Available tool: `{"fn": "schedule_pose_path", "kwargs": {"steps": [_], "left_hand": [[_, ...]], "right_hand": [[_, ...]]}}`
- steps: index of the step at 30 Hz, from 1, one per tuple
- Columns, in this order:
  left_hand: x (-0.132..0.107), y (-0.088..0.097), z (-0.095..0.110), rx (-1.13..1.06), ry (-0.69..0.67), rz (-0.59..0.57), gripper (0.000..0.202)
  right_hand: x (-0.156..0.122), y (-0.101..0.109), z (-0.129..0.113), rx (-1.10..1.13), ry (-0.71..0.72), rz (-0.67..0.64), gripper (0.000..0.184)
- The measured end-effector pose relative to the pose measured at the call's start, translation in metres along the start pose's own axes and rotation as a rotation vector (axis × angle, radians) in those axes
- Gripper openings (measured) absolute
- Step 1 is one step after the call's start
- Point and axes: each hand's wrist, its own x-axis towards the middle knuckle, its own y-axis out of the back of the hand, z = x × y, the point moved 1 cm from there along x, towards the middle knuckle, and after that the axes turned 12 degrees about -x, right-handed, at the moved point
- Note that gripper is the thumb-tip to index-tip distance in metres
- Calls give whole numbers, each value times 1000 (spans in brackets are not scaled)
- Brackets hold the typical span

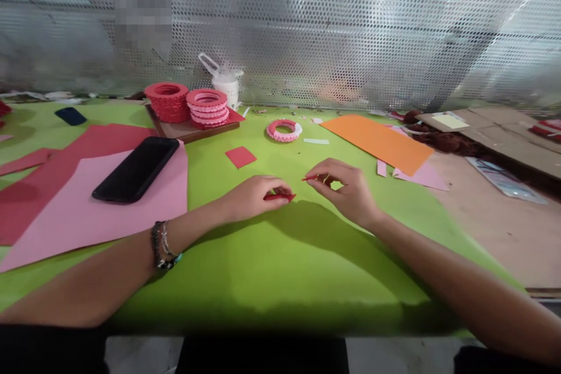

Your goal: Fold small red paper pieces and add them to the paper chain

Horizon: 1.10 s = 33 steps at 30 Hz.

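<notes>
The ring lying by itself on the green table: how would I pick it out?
On the green table, look beyond the left hand, right of the brown tray. The ring lies there, pink and red with white at its right. Unlike the tray's stacked rings, it sits alone.

At centre, the left hand [254,196] is partly hiding a red piece [291,197]; the frame's right edge is cutting off the cardboard [499,127].

The left forearm [193,227] and right forearm [438,260] slant inward from the lower corners, left hand [254,198] with fingers curled toward the thumb, right hand [348,190] near it, thumb and forefinger pinched
</notes>
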Motion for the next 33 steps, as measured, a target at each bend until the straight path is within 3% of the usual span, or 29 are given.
{"fn": "schedule_pose_path", "kwargs": {"steps": [4,10,33], "left_hand": [[-7,0,11,-269,79,43,29],[-13,0,25,-410,82,29,29],[-14,2,28,-446,86,24,26]], "right_hand": [[-3,4,-9,7,108,47,5],[-8,16,-24,-52,298,131,10],[-7,18,-20,-41,311,-1,10]]}}
